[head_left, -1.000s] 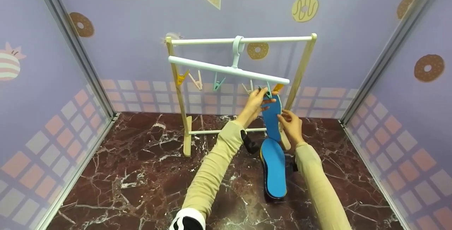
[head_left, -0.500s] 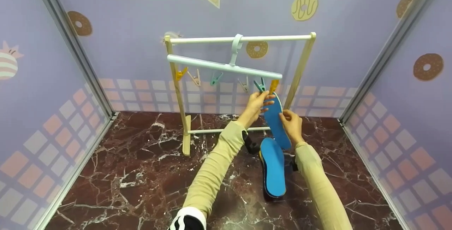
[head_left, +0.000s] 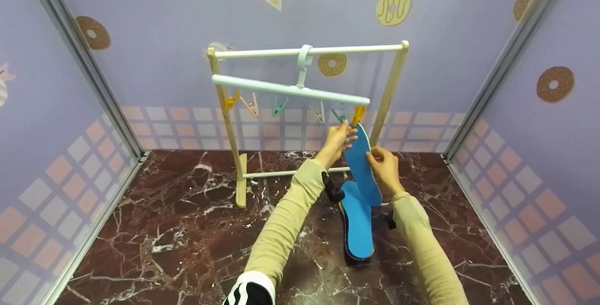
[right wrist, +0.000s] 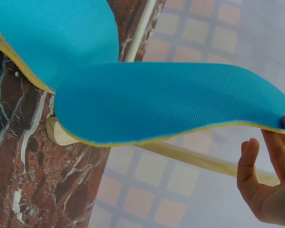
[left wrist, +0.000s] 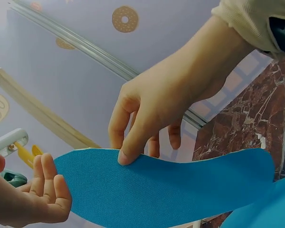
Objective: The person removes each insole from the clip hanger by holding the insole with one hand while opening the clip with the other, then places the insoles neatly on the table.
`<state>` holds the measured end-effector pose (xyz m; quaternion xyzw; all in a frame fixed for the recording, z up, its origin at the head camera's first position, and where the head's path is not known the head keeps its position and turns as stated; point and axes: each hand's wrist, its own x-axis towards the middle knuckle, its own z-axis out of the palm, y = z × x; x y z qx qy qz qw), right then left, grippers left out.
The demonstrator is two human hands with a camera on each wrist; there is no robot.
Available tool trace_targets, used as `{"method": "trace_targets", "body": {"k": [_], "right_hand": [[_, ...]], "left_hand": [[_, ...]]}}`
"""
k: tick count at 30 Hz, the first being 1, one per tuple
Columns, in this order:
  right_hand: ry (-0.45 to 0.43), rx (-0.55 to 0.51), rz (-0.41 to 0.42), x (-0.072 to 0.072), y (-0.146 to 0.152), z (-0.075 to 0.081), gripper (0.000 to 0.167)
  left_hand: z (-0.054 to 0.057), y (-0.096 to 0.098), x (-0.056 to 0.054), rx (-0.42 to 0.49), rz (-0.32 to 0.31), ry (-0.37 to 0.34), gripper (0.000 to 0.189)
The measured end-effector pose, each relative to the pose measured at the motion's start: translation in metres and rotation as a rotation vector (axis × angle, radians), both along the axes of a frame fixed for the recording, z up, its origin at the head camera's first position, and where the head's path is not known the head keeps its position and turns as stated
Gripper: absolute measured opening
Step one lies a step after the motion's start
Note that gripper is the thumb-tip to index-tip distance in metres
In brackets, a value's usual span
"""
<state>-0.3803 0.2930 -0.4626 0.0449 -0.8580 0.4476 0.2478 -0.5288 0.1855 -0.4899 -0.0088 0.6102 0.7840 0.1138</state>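
Note:
A blue insole [head_left: 361,164] hangs slanted at the right end of the white clip hanger [head_left: 290,90]. Its upper tip is at the yellow clip [head_left: 358,115]. My right hand [head_left: 386,169] pinches the insole's right edge, thumb on the blue face and fingers behind, as the left wrist view shows. My left hand [head_left: 335,142] is beside the upper tip, fingers loosely bent, close below a teal clip [head_left: 339,115]. In the left wrist view its fingers [left wrist: 48,180] overlap the tip's edge. A second blue insole [head_left: 360,230] lies on the marbled surface below, partly covered by the first.
The hanger hooks over the top rail [head_left: 262,53] of a wooden rack and tilts down to the right. Several other clips, such as a yellow one [head_left: 231,100] and a pale one [head_left: 251,105], hang along it. Patterned walls stand behind and at both sides.
My left fingers have come off the clips and sit a little lower and left. The insole's lower end has swung down and overlaps the lying insole. The teal clip has shifted left.

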Motion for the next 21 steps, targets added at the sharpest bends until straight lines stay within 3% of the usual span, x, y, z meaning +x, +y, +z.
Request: {"method": "trace_targets", "body": {"k": [3, 8, 11, 15, 16, 19, 21], "right_hand": [[0.042, -0.012, 0.029, 0.003, 0.002, 0.000, 0.017], [0.095, -0.007, 0.043, 0.009, 0.002, 0.002, 0.018], [0.059, 0.018, 0.029, 0.014, 0.002, 0.006, 0.017], [0.013, 0.031, 0.010, 0.018, 0.002, 0.009, 0.014], [0.008, 0.035, 0.008, 0.019, 0.002, 0.010, 0.013], [-0.003, 0.026, 0.011, 0.022, 0.003, 0.012, 0.013], [-0.003, 0.028, 0.019, 0.024, 0.004, 0.012, 0.013]], "left_hand": [[0.003, 0.000, 0.002, -0.020, 0.000, -0.019, 0.044], [0.018, -0.010, 0.019, -0.052, -0.016, 0.046, 0.039], [0.049, -0.022, 0.052, -0.072, -0.042, 0.019, 0.045], [0.108, -0.041, 0.110, -0.081, -0.122, -0.041, 0.045], [0.120, -0.044, 0.120, -0.086, -0.142, -0.032, 0.043], [0.143, -0.050, 0.136, -0.057, -0.179, 0.021, 0.038], [0.142, -0.048, 0.132, -0.037, -0.152, 0.064, 0.034]]}}
